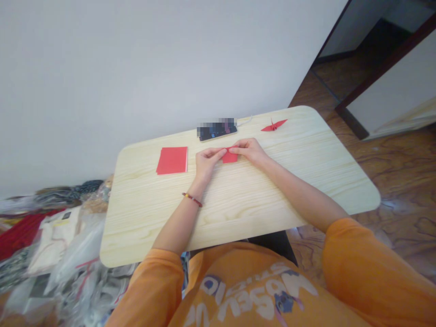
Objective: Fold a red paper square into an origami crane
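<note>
A small folded piece of red origami paper [230,157] is held between my two hands just above the tabletop. My left hand [207,160] pinches its upper left edge between thumb and fingers. On the upper right edge, my right hand [249,149] pinches the same paper, the two thumbs close together. A stack of square red paper sheets [172,160] lies to the left of my left hand. Beyond my right hand, a finished red paper crane [274,126] rests with its wings spread.
A phone [218,131] with its screen lit leans near the back edge of the pale wooden table [238,200], with a white cable [245,121] beside it. Wall stands behind. Clothes and plastic bags [75,245] are heaped at the left; wooden floor shows at the right.
</note>
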The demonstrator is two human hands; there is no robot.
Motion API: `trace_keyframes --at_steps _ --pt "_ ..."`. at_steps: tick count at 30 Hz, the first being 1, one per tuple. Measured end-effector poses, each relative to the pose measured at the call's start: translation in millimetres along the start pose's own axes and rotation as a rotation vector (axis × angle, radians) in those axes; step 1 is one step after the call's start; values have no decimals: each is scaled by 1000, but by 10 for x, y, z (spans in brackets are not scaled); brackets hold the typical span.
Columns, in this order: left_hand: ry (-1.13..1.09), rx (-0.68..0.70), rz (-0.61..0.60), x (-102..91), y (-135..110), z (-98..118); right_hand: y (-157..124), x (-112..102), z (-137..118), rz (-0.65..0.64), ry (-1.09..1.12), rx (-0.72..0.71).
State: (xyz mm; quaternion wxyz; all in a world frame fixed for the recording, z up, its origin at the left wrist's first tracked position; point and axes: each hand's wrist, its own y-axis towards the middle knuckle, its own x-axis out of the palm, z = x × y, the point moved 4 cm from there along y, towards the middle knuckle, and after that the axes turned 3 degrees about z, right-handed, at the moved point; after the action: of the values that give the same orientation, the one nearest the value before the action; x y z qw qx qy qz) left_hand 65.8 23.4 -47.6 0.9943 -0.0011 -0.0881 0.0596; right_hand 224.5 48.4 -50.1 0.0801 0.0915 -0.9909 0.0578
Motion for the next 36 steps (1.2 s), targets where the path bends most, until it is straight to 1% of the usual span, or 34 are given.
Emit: trace_keyframes --at_steps 8,16,22,36 --pt "-3 11 10 -4 9 1 -6 5 -12 -1 3 -5" --pt "-31 9 -9 2 6 -10 -1 1 8 -24 7 -17" --pt "-13 -3 12 -15 18 -36 20 -15 50 -15 20 -18" --pt "4 -14 8 -13 14 -36 14 -22 28 17 -17 -30"
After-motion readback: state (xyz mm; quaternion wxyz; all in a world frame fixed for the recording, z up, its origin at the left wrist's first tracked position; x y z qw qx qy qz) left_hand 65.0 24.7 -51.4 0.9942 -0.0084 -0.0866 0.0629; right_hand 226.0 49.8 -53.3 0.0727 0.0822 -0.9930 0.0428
